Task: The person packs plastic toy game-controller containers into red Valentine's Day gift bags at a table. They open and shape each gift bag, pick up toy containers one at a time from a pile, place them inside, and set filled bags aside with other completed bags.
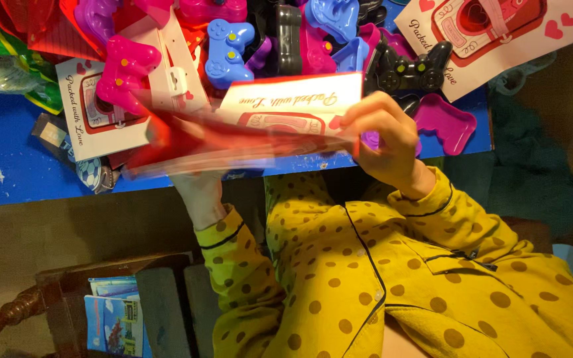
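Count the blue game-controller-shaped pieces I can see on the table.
3: one blue controller left of the pile's centre, showing yellow buttons; a second at the top edge; a third just below it, partly covered. Others may be buried in the heap.

A blue table (8, 166) carries heaped toy game controllers (227, 53) and white cards (84, 113).

I hold a white card (291, 103) with a red picture panel and red hearts over the near edge of the blue surface (8, 156); its near part is blurred. A matching white card (91, 113) lies at the left, and another (492, 36) at the far right corner.
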